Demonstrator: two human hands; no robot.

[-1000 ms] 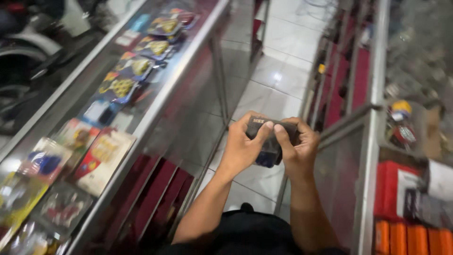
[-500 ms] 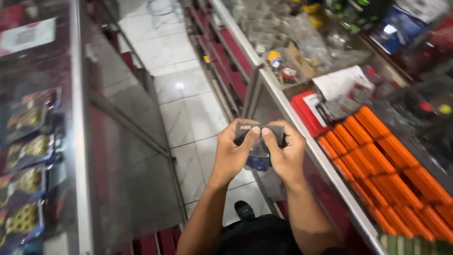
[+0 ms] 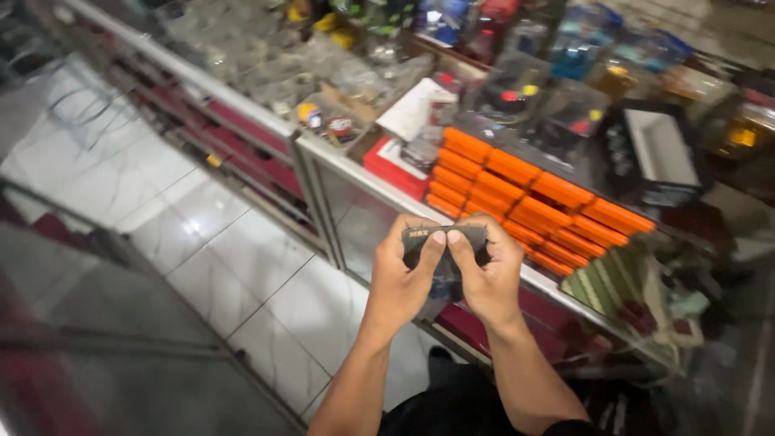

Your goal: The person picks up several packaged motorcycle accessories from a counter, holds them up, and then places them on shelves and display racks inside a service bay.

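A small dark packet (image 3: pixel 445 252) is gripped by left hand (image 3: pixel 401 278) and right hand (image 3: pixel 490 274) over white floor tiles (image 3: pixel 234 258).
Orange boxes (image 3: pixel 525 202) are stacked in the glass display case (image 3: pixel 355 211); the packet's lower half is blurred and mostly hidden.

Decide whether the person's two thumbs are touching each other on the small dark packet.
Touching. The head view shows the left hand and right hand both gripping the small dark packet, with the thumb tips pressed side by side on its top edge and no gap between them.

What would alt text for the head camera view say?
Two bare hands, left hand and right hand, pinch a small dark packet with both thumbs above a white tiled floor. Behind it a glass display counter holds rows of orange boxes.
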